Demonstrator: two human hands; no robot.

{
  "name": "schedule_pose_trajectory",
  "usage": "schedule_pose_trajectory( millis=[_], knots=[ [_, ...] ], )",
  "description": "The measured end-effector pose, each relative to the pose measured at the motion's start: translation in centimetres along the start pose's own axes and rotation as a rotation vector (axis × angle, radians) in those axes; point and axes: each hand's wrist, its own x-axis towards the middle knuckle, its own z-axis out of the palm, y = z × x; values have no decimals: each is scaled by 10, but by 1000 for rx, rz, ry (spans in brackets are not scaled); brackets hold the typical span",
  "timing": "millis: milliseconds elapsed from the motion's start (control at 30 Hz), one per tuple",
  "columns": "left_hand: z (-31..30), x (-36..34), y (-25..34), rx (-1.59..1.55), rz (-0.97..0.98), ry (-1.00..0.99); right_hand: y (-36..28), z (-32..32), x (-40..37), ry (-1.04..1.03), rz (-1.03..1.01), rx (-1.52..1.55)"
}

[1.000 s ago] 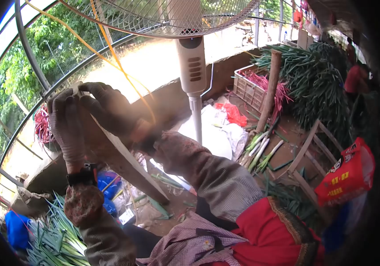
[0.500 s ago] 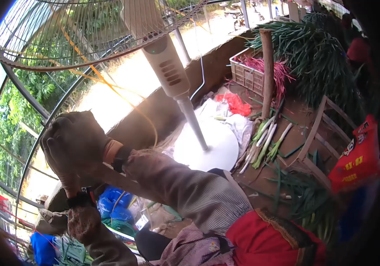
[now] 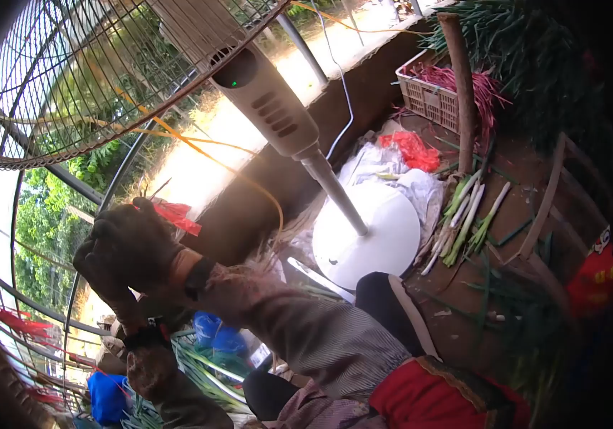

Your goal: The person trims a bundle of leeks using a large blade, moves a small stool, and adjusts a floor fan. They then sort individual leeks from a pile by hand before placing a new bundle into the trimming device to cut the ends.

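My right hand [image 3: 131, 239], dark as if gloved, with an orange band at the wrist, is raised at the left, fingers curled closed. Just below it and partly covered by it, my left hand [image 3: 122, 304] comes up to meet it; a dark watch or band [image 3: 145, 334] circles that wrist. The two hands press together, and I cannot tell what lies between their fingers. Behind the right hand shows a red plastic strip [image 3: 178, 217]. A standing fan's wire cage [image 3: 106, 86] hangs above the hands, its pole [image 3: 335, 193] rising from a round white base [image 3: 364, 250].
Scallions [image 3: 467, 218] lie on the ground right of the fan base. Beyond a wooden post [image 3: 460, 93] sits a crate [image 3: 428, 100] of pinkish-red stems; green leaves [image 3: 521, 64] pile behind. A wooden frame [image 3: 546, 200] stands right. Blue plastic bags [image 3: 108, 397] and greens [image 3: 203, 368] lie lower left.
The camera view has turned, so fan, crate and scallions sit farther right. My hands remain raised together, fingers closed, a little lower and further right in view. The red strip behind them now shows.
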Motion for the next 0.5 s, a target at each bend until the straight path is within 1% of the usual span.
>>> schedule_pose_trajectory(
  millis=[67,167,233,300,500],
  knots=[
    [0,0,-4,-43,-28,6,0,0,1,-51,60,-8],
    [3,-3,-5,-22,-57,57,0,1,0,-120,104,1],
    [7,-4,8,-2,-50,45,1,3,-2,-86,90,-6],
    [8,-3,11,-6,-54,33,1,3,-5,19,46,-39],
    [4,-1,-3,-3,-60,62,3,12,-9,59,110,37]
  ],
)
